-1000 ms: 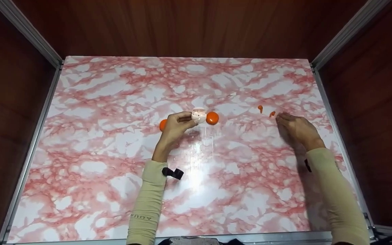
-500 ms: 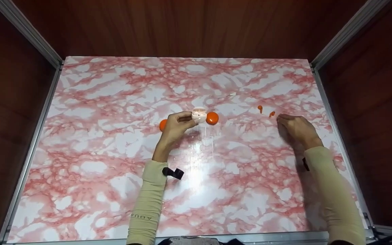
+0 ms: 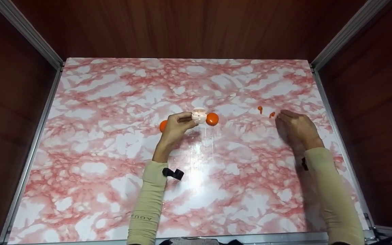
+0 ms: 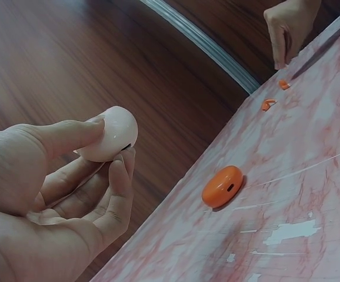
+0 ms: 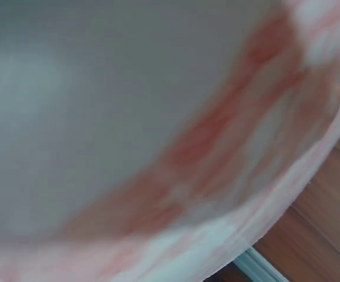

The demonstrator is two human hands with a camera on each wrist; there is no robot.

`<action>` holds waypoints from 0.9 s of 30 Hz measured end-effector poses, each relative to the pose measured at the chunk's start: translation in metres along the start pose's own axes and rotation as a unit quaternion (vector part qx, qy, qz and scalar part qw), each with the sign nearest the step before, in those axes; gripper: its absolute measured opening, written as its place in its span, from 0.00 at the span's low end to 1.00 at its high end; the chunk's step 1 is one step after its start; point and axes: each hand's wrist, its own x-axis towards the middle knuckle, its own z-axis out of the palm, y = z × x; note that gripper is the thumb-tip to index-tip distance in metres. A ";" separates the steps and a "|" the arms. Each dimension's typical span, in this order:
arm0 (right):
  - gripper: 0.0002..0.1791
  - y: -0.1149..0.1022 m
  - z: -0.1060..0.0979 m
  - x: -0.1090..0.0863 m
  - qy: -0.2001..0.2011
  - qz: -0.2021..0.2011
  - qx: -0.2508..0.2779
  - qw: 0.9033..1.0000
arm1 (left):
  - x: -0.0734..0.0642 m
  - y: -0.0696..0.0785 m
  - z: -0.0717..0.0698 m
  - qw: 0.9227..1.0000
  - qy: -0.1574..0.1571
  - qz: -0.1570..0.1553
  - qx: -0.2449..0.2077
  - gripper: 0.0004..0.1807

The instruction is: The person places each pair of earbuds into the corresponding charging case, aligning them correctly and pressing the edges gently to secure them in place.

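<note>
My left hand (image 3: pixel 177 126) grips a pale pink earbud case (image 3: pixel 199 116), raised off the table, with its lid up in the head view. The left wrist view shows the thumb on one face of the earbud case (image 4: pixel 112 134) and curled fingers beneath. My right hand (image 3: pixel 299 126) is low over the table's right side, fingers pointing down, close to two orange earbuds, one nearer (image 3: pixel 272 115) and one farther (image 3: pixel 260 109). Whether its fingertips pinch anything is too small to see. In the right wrist view the right hand is not seen.
An orange earbud case (image 3: pixel 212 119) lies just right of the pale one. Another round orange thing (image 3: pixel 163 126) is partly hidden behind the left hand. The marbled table (image 3: pixel 114 200) is bounded by dark wooden panels (image 3: pixel 189 30) at back and sides.
My right hand shifts only slightly, and its fingers spread a little apart beside the earbuds. The left hand and the pale case stay in place.
</note>
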 end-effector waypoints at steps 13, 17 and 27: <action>0.15 -0.050 -0.001 0.041 0.159 0.013 0.125 0.979 | -0.002 0.001 0.002 1.000 -0.009 0.005 0.017 0.21; 0.14 -0.069 0.001 0.053 0.198 0.023 0.178 0.964 | -0.002 0.000 0.004 0.999 -0.011 0.008 0.030 0.21; 0.13 -0.118 -0.003 0.085 0.229 0.097 0.421 0.873 | 0.000 -0.003 0.008 1.000 -0.017 0.005 0.025 0.21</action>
